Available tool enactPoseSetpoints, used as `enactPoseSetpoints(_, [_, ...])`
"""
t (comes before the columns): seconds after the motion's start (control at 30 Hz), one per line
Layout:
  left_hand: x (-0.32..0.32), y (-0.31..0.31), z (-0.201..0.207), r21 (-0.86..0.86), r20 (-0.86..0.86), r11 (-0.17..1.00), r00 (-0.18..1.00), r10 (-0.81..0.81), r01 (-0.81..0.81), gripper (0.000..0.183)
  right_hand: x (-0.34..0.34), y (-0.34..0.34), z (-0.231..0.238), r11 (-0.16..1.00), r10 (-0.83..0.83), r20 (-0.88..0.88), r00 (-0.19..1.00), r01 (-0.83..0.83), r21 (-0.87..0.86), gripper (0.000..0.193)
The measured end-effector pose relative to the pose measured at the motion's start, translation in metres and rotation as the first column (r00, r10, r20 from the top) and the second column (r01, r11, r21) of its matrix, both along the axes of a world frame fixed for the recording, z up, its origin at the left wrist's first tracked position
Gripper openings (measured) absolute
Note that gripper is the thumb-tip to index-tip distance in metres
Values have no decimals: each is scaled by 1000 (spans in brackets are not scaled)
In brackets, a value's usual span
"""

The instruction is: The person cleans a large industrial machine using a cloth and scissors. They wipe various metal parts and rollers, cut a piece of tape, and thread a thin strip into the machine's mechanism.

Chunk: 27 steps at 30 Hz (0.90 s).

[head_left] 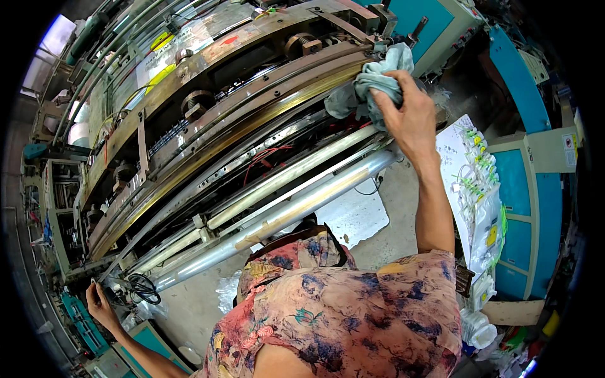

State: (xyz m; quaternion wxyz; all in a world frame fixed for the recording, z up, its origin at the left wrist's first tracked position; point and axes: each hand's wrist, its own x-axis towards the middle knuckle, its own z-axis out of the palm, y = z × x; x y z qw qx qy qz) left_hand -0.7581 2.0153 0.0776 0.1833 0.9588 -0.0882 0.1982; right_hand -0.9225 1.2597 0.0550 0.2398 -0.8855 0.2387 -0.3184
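My right hand [408, 113] is closed round a bunched grey-green cloth [384, 75]. The cloth lies against the right end of a long brass-coloured bar [296, 97] on a large machine, and a loose fold hangs down to the left. Far off at the lower left, my left hand [101, 307] is at the machine's other end, beside a coil of black cable [145, 288]. Its fingers are bent together, and whatever they pinch is too small to make out. Between my two arms run a pale roller [290, 178] and a shiny metal roller [277, 223].
Teal cabinets [513, 217] stand at the right. Beside my right arm, clear plastic bags with green ties [482, 195] are piled on a white sheet. A white board [356, 214] lies on the floor under the rollers. Red wires [265, 154] hang inside the machine.
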Motion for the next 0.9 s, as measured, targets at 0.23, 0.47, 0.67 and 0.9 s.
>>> enactPoseSetpoints(0.23, [-5,3,-8,28,0,999,1000,15,-15,27,25,-3,-32,997,70,181,981,-72,1,18])
enactPoseSetpoints(0.47, [0,19,-10,26,-75,999,997,26,-24,32,18,-23,-42,981,-192,193,962,194,4,19])
enactPoseSetpoints(0.67, [2,-6,-5,18,-31,999,999,37,-36,31,18,-1,-42,988,62,229,972,-28,-149,28])
enactPoseSetpoints(0.9, [2,4,-7,67,-65,997,997,46,-42,32,33,-5,-59,969,144,297,944,-73,-238,29])
